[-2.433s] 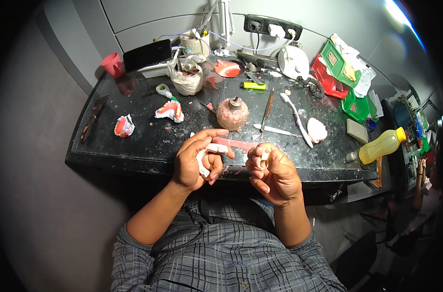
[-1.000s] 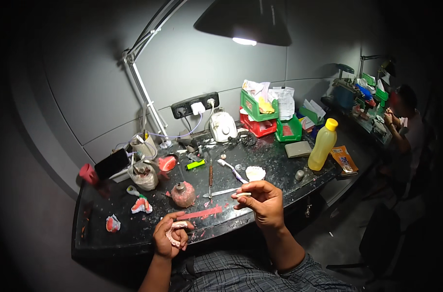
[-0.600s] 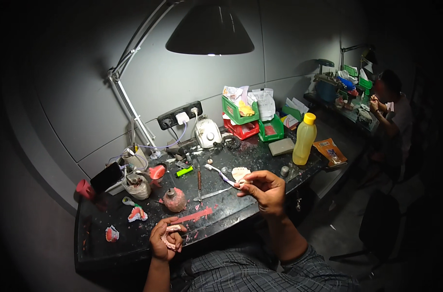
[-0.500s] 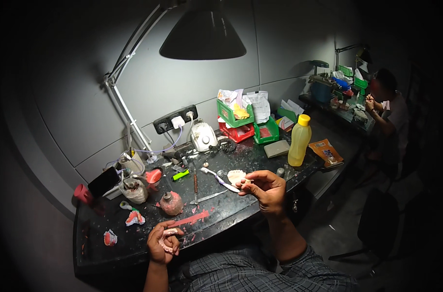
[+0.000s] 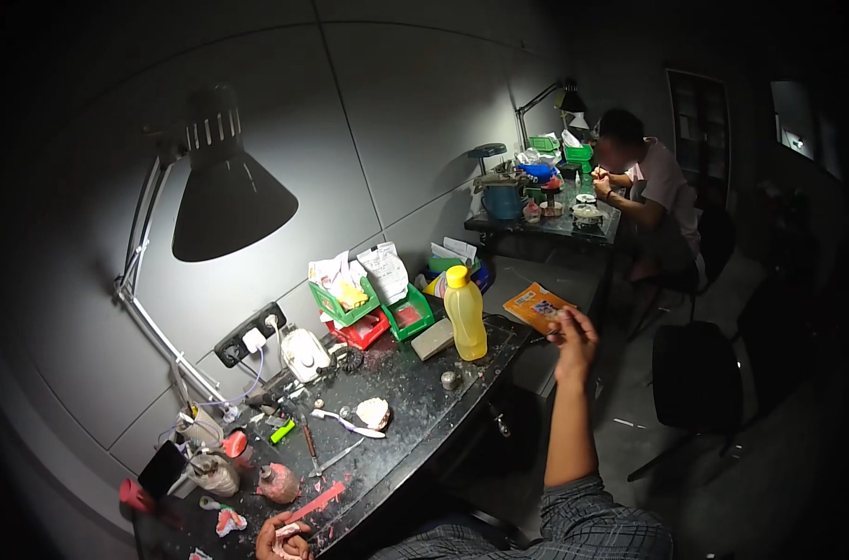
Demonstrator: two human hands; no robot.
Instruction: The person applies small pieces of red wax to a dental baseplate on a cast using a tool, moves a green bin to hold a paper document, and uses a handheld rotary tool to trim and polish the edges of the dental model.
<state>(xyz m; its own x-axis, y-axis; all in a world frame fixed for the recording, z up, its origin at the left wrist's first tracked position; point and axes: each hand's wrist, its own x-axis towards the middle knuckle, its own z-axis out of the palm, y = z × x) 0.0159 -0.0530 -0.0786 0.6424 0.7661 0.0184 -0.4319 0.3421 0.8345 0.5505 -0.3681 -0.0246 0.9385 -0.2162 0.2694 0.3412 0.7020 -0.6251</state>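
Holding a pale arch-shaped cast (image 5: 285, 530), the left hand (image 5: 277, 539) sits low at the near edge of the dark surface (image 5: 415, 401), fingers curled closed around the piece. Right hand (image 5: 575, 347) raised, out past the right end of the surface, in line with an orange packet (image 5: 529, 303); fingers bent, tips drawn in toward the thumb (whether anything is pinched there, I cannot tell from where I stand). Just beside the left hand: a flat pink strip (image 5: 317, 502); behind that, a round pinkish pot (image 5: 279, 483). Farther along, a brown-handled tool (image 5: 309, 443), a toothbrush (image 5: 350, 424) and, just beside its handle, a second pale cast (image 5: 374, 413). Yellow bottle (image 5: 464, 322) upright near the far right corner, green bin (image 5: 347, 305) over a red one (image 5: 368, 332) to its left. Black lamp (image 5: 233, 210) overhead. Across the room, a co-worker (image 5: 665, 177) bends over another bench, hands together.
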